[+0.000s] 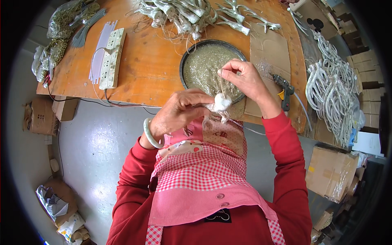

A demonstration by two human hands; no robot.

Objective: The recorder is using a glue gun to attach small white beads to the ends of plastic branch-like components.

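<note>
the left hand point(179, 112) is curled closed around the lower end of a small white glittered ornament point(221, 103), its fingers wrapped across the piece from the left, a pale green bangle point(150, 134) on the wrist. the right hand point(244, 78) sits just above and slightly farther out, fingertips pinched narrow on a thin string point(222, 85) that rises from the ornament, so the piece's long axis runs nearly straight up from the left hand's grip to the right hand's pinch. both hands hold it over the near edge of a round dark tray of glitter point(204, 65), which lies directly beyond them on the orange table point(151, 61). to the right of the tray a glue gun point(285, 90) rests on cardboard point(269, 53); at the far edge lies a heap of white branch-shaped pieces point(183, 14), and to the left a white power strip point(112, 57).
</note>
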